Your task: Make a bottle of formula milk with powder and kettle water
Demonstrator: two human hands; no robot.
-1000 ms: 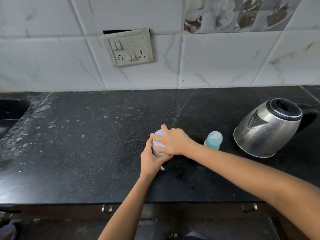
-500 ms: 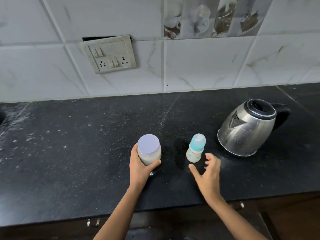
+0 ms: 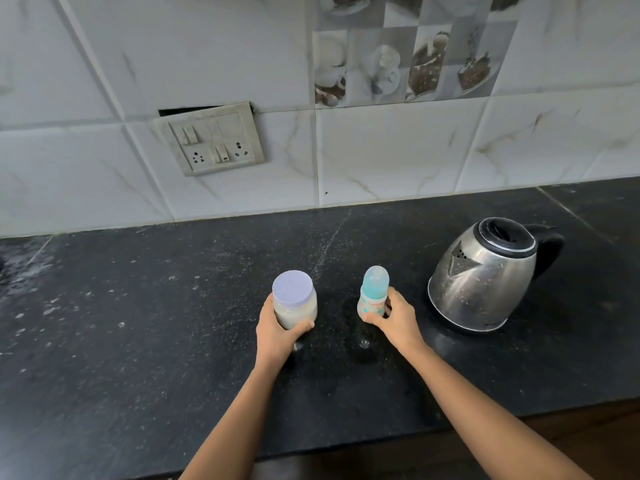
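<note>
- Black tabletop carries everything; task looks barely begun.
- Left hand grips the lidded powder jar.
- Right hand holds the capped bottle, standing between jar and kettle.
- Opening, scooping, pouring and mixing appear left.

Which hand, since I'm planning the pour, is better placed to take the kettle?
Right, probably. The right hand grips the bottle next to the kettle; the left hand holds the jar farther off.
</note>
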